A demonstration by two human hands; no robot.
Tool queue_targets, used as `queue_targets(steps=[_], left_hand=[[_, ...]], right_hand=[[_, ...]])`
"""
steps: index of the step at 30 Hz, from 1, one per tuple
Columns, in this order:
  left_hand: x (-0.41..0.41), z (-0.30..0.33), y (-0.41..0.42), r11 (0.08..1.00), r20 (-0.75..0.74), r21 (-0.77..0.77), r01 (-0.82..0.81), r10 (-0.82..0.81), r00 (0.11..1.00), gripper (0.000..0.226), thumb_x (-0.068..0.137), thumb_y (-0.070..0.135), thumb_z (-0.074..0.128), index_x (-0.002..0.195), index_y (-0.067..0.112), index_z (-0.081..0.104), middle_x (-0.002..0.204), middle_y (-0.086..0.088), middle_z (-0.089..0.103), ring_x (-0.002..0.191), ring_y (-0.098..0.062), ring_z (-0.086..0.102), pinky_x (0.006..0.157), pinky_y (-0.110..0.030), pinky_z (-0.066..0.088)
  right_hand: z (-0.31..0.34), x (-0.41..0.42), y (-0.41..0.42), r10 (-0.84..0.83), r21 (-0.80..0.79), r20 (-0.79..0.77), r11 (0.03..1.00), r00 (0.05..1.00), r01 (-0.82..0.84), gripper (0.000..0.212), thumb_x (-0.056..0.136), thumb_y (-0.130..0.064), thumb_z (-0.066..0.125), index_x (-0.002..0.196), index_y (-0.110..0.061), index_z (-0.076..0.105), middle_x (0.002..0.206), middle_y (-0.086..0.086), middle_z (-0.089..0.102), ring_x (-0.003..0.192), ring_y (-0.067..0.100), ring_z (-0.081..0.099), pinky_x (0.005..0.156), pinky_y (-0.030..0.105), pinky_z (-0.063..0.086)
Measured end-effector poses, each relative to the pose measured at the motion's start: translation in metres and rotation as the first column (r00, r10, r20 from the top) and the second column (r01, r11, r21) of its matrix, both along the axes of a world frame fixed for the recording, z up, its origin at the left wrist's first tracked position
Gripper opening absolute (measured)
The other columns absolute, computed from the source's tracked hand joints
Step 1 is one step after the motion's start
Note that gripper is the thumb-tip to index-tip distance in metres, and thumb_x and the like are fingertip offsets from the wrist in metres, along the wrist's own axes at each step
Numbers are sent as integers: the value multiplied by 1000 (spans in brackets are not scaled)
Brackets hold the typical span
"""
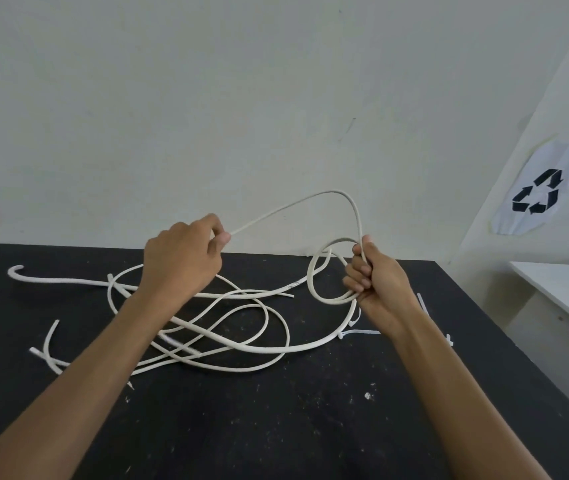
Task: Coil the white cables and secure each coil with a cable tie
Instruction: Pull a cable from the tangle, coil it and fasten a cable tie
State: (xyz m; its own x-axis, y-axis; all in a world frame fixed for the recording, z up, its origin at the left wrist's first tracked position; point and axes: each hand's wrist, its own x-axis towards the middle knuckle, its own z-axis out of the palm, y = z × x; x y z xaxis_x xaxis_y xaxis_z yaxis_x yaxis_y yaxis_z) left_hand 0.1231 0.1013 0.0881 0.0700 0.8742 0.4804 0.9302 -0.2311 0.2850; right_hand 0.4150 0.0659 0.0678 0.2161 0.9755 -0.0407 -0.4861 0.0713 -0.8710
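On the black table (276,427), the right hand (376,289) grips a coil (321,271); the left hand (182,261) pinches its white cable (310,199).

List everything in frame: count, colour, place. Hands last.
white cables: several, count unclear, white, tangled loose on the table
coil: one, white, small loops gripped in the right hand, above the table
cable ties: at least three, white, on the table near and under the right wrist
table: one, black, speckled with white flecks
recycling sign: one, white sheet with black symbol, on the right wall
white surface: one, far right
left hand: pinches the cable
right hand: grips the coil
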Motion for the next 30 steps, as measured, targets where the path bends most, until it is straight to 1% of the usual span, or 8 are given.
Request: queue_targets(steps=[3,7,10,13,17,23,28,30], left_hand=[[-7,2,0,999,-33,9,-47,48,998,13,108,41,55,106,29,58,71,3,60,63,-19,55,67,-36,43],[-5,2,-7,990,-236,-102,-102,75,969,10,104,37,65,103,30,72,82,5,54,77,-22,54,74,-36,38],[5,-10,-13,981,-325,-181,-68,5,946,10,102,41,68,105,35,75,97,5,68,93,-23,65,79,-35,38],[16,-33,-18,960,-312,-280,32,-122,942,11,101,30,65,99,35,75,93,13,72,103,-17,70,83,-33,39],[20,-70,-17,855,-131,-459,240,-332,934,26,95,14,58,76,28,68,71,18,68,78,-3,62,95,-34,41],[5,-87,-3,793,212,-447,414,-356,910,37,104,12,54,69,20,64,69,8,71,66,-5,67,72,-27,52],[5,-85,-1,884,310,-342,319,-214,926,39,109,15,51,74,22,66,68,9,68,57,-2,57,59,-17,38],[7,-85,-2,932,297,-275,235,-150,943,30,109,16,51,84,28,62,79,10,70,67,-5,62,62,-27,46]], right_hand=[[-2,4,-4,35,-21,48,999,998,-34,33,113,-33,53,89,-10,55,61,-3,29,46,8,25,43,22,28],[-3,2,-7,59,-31,123,998,991,-56,32,112,-33,55,90,-10,56,61,-4,31,49,10,28,45,23,33],[-6,-5,-6,63,-33,204,998,977,-57,32,112,-34,56,93,-9,58,63,-2,36,53,13,36,52,27,43],[-12,-12,-5,39,-12,326,999,945,-38,34,112,-35,55,93,-7,61,63,0,47,59,16,48,68,37,52],[-22,-19,-3,6,12,451,1000,892,-13,39,113,-35,53,87,-7,62,69,3,58,65,18,60,84,45,58],[-26,-9,-3,10,-40,124,999,992,-5,36,112,-30,56,84,-8,56,66,3,48,61,18,54,63,32,58],[-26,-4,-4,18,-64,-221,997,975,-33,35,112,-25,56,81,-10,54,66,2,41,54,13,48,55,25,53],[-27,-3,-3,28,-59,-295,997,955,-48,33,112,-24,56,81,-10,54,67,1,39,53,12,47,54,24,53]])
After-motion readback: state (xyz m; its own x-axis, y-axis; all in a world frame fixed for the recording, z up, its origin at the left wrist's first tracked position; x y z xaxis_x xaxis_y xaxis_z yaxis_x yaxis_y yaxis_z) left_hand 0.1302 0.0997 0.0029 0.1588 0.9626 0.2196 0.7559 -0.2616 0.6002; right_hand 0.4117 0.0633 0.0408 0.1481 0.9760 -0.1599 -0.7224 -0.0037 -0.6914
